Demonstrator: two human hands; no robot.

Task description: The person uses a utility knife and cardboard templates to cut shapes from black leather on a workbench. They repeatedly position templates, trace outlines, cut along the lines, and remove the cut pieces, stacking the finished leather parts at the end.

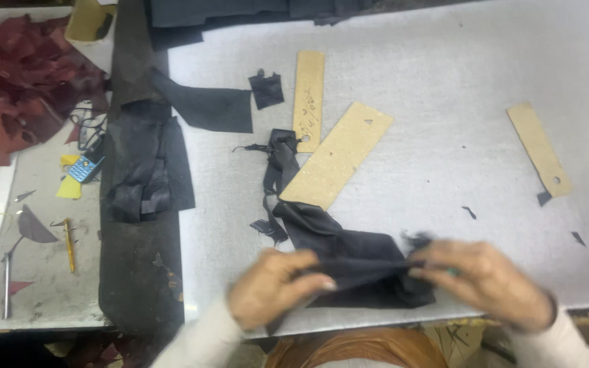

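Two bare hands work one piece of thin black fabric (356, 262) at the lower centre of the frame, near the front edge of the white cutting mat (444, 88). The left hand (274, 286) is closed on the cloth's left end, thumb on top and fingers curled under, and the right hand (485, 279) pinches its right end in the same way, so the piece is drawn into a bunched band between them. A long tail of the same dark material trails up toward the middle of the frame, where it lies against the large tan cardboard template (339, 155). To do this well, I judge that both grips should stay close to the cut edge, pulling evenly so the weave opens flat without skewing, and the tail should be freed from under the template before any stretching, or it may drag that pattern piece. A narrow template (309, 99) with a hole lies just above the large one, and a third narrow template (540, 148) sits well apart at the right. Black offcuts (206, 105) lie at upper centre-left, a stack of dark strips (141, 180) at the left, and dark red leather (15, 82) fills the upper left corner. A yellow pencil (69, 245) rests on the bench at far left.
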